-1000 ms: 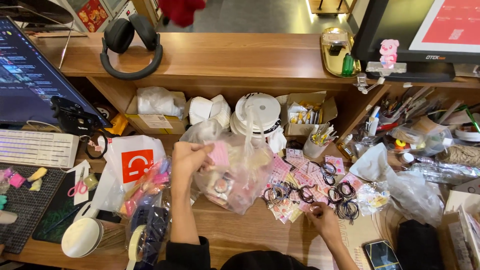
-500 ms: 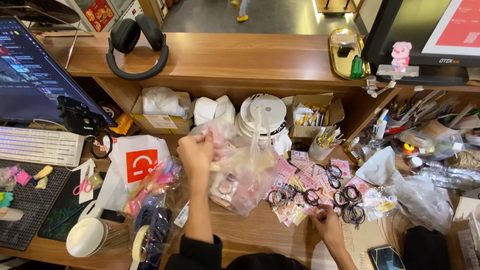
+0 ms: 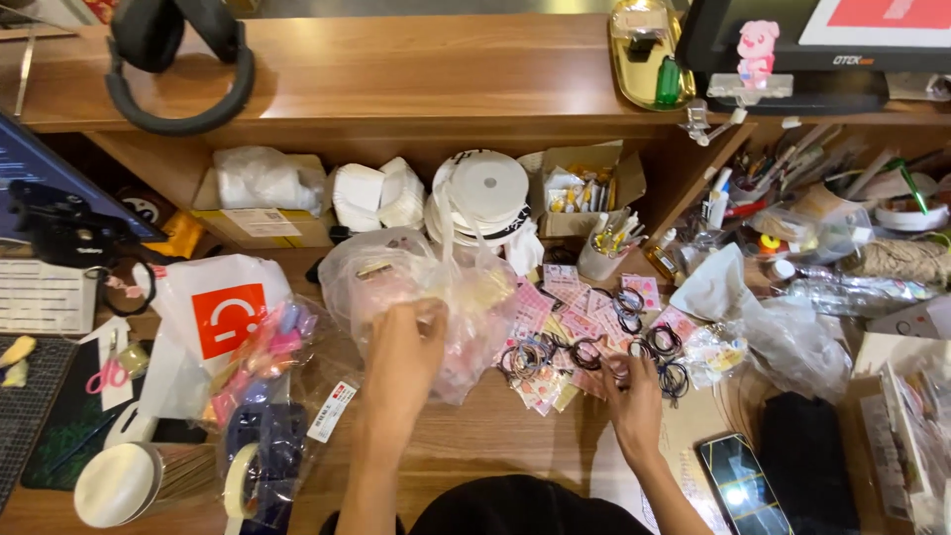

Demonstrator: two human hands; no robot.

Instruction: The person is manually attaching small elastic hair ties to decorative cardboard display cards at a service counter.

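Head view. Your left hand: closed, gripping the clear plastic bag of pink items, held up over the middle of the desk. Your right hand: fingers bent down onto the hair ties and pink cards spread to the bag's right; whether it grips one, you cannot tell. Left: white bag with red square. Near right: phone. Far shelf: headphones.

Left hand gripping clear plastic bag, right hand on carded hair ties
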